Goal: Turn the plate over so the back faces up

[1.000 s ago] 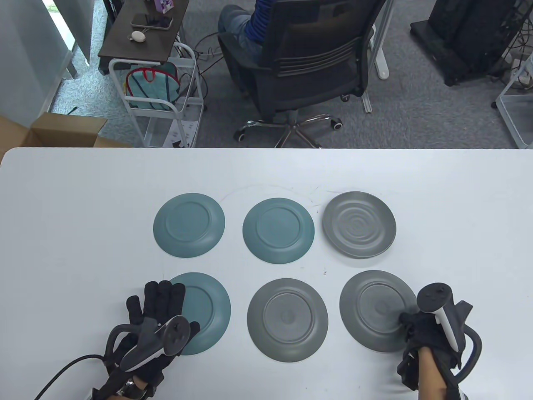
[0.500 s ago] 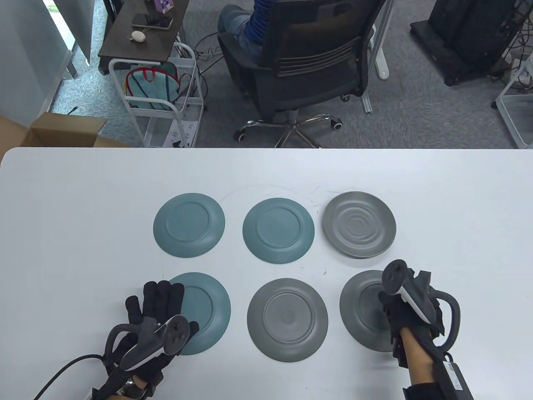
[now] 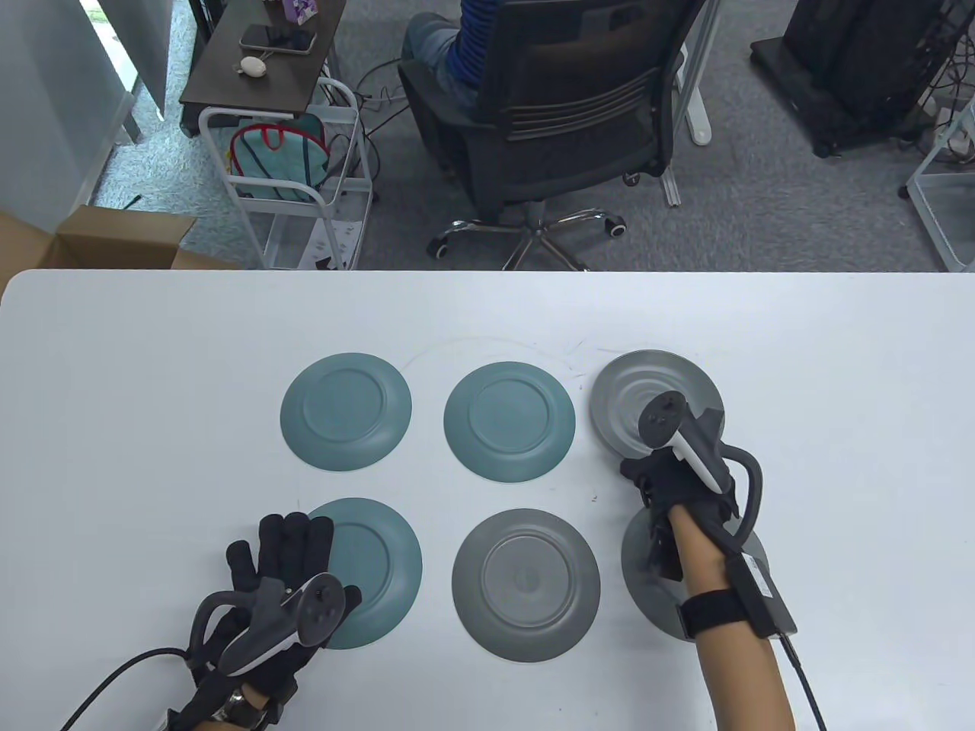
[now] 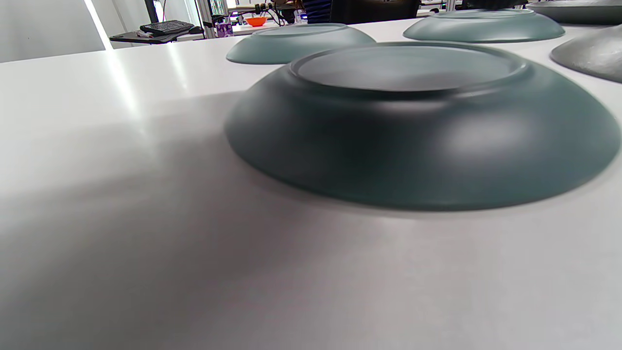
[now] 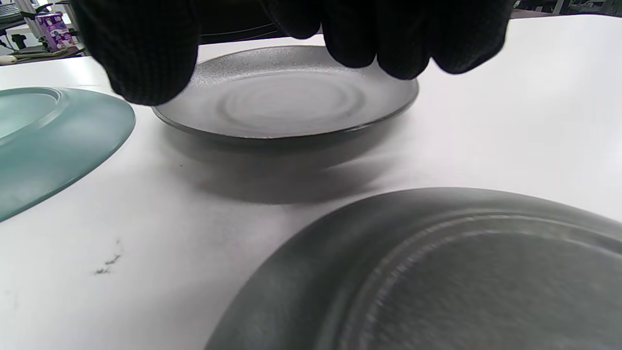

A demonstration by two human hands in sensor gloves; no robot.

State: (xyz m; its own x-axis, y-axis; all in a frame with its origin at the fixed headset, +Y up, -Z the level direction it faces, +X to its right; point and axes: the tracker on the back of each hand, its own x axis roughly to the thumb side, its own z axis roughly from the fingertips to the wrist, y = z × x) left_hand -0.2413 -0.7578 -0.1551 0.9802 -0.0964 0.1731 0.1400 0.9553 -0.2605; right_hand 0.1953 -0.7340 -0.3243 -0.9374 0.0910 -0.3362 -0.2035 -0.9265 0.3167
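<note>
The grey plate (image 3: 621, 396) at the far right of the back row is the only one of the six lying face up, its rippled inner surface showing, so it looks like the one left to turn over. It sits flat on the white table (image 3: 152, 343), just beyond the right hand (image 3: 670, 476), which hovers over its near rim. In the right wrist view the plate (image 5: 291, 97) lies straight ahead of and a little below the gloved fingertips (image 5: 354, 43), which hang spread in a loose curl with the thumb apart on the left; they hold nothing, and I cannot tell whether any of them touches the rim. Being round, the plate has no long axis, so the near edge is the natural place to lift. The left hand (image 3: 282, 579) is well apart, resting flat with fingers extended beside the near-left teal plate (image 3: 381, 563), which lies back up. The right hand is clearly the nearer one.
</note>
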